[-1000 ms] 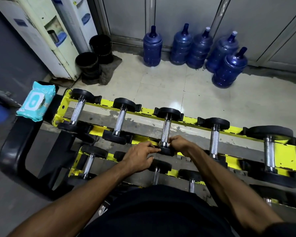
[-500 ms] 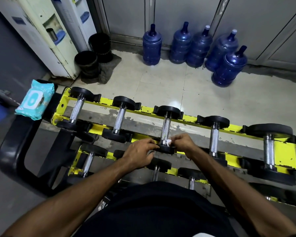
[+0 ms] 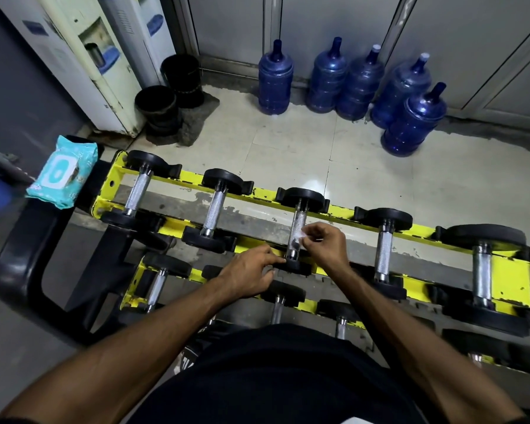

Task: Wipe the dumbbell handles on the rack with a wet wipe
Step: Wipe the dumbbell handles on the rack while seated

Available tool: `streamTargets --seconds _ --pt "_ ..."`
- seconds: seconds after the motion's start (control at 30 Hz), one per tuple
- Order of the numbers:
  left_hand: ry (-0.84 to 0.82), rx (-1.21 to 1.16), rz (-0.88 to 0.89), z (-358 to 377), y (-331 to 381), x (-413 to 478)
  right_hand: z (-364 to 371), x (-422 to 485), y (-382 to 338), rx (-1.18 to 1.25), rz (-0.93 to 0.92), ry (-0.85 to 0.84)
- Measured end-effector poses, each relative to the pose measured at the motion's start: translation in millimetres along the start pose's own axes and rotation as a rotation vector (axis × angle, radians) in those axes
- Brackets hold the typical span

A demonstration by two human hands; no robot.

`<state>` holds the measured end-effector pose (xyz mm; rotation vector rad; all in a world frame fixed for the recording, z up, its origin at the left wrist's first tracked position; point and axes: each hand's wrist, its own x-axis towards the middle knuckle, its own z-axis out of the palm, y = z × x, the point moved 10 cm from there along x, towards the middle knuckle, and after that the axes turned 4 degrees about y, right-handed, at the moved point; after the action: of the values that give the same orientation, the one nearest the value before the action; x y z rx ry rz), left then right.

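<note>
The right hand [image 3: 326, 244] pinches a small white wet wipe [image 3: 302, 240] against the knurled steel handle [image 3: 299, 223] of the third dumbbell from the left, on the top tier of the yellow rack [image 3: 110, 182]. The left hand [image 3: 248, 275] rests, fingers extended, on that dumbbell's near black head [image 3: 294, 265]. A teal wipes pack [image 3: 62, 174] lies just left of the rack.
</note>
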<state>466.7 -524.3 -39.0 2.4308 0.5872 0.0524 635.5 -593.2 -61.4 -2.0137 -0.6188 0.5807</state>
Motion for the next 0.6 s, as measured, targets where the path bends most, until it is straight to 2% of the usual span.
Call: streamTargets --seconds 0.07,0.13,0.23,0.3,0.37,0.47,0.5,0.6 --pt "-0.002 -0.005 -0.006 0.6 -1.2 -0.1 -0.8 4.8 -2.3 -0.03 -0.016 0.032" --pt "-0.004 -0.012 -0.005 0.3 -2.0 0.5 4.0 2.7 -6.6 -0.126 -0.1 -0.012" --pt "-0.007 -0.023 -0.001 1.3 -2.9 1.1 20.0 -10.1 -20.7 -0.321 -0.375 -0.215" --pt "-0.009 -0.045 -0.002 2.9 -4.4 1.4 27.0 -8.7 -24.7 -0.395 -0.452 -0.327" --pt "-0.013 -0.048 -0.003 3.4 -6.1 1.5 27.4 4.1 -30.2 -0.385 -0.428 -0.299" --pt "-0.02 -0.015 0.007 4.1 -6.6 0.2 18.1 19.2 -37.4 -0.345 -0.344 -0.131" --pt "-0.02 0.013 0.015 4.2 -6.3 -1.3 23.8 16.0 -42.9 -0.4 -0.393 -0.169" --pt "-0.025 0.115 0.065 6.8 -5.2 -6.1 55.4 -12.6 -48.6 -0.691 -0.637 -0.474"
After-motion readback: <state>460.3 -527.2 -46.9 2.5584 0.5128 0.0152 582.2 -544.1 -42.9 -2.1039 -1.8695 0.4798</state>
